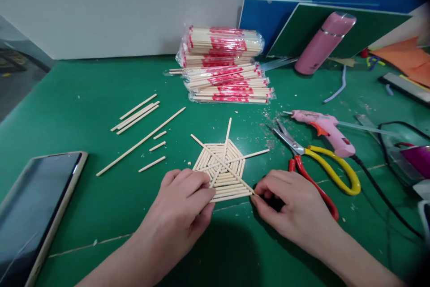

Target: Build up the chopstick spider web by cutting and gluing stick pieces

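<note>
Two hands [184,199], one stick-web [221,160] (held), one phone [35,206]

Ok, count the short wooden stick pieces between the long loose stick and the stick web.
3, left of the stick web: the back piece, the middle piece, and the front piece nearest the left hand, which may hide others.

I see all this through one camera worn on my head, looking forward and steeply down across the green table [117,76]. It sits close, above my own side: my left hand [183,202] and right hand [292,197] reach in from the bottom edge. The top takes in the pale wall [117,9]; the left edge crops the phone [40,206].
</note>
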A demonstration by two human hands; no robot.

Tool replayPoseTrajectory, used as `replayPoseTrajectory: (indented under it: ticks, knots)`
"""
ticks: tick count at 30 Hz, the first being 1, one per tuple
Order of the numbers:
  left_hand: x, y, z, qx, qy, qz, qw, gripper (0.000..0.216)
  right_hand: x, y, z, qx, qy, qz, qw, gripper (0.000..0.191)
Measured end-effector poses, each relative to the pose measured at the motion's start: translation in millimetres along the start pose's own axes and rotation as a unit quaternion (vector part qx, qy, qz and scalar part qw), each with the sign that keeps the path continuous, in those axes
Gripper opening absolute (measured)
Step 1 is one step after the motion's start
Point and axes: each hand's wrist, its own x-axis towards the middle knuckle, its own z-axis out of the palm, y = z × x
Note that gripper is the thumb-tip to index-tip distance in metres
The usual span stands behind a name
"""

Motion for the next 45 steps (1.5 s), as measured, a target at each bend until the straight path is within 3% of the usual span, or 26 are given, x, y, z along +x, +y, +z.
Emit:
replayPoseTrajectory:
  ticks: [10, 21, 26, 28, 32, 36, 45]
  knots:
    - [1.2, 2.0, 1.4, 0.070, 0.006, 0.036, 0.997, 0.020, 0.6, -1.2, 0.7, -0.001, 0.000, -0.010, 1.000, 0.009]
    - [3.2, 5.8, -2.1, 0.077, -0.024, 0.020, 0.997, 0.020, 0.3, -3.0, 1.7, -0.003, -0.001, -0.008, 1.000, 0.010]
    - [1.1, 6.2, -3.3, 0.073, -0.032, 0.020, 0.997, 0.021, -2.3, -1.3, -0.4, 0.035, -0.012, 0.012, 0.999, 0.003]
    - [0.4, 5.8, -3.3, 0.071, -0.033, 0.019, 0.997, 0.022, -3.6, -0.1, -0.2, 0.059, 0.000, 0.017, 0.998, 0.011]
    - [0.1, 4.8, -2.6, 0.063, -0.036, 0.018, 0.997, 0.022, -2.5, -2.6, 0.6, 0.075, 0.019, -0.031, 0.997, 0.020]
    - [-0.3, 5.5, -2.4, 0.057, -0.045, 0.012, 0.997, 0.022, 5.1, -13.4, -1.4, 0.049, -0.009, -0.081, 0.995, 0.020]
    - [-1.5, 6.6, -2.3, 0.069, -0.048, 0.007, 0.996, 0.022, 17.4, -22.5, 0.4, -0.009, -0.057, -0.103, 0.993, 0.018]
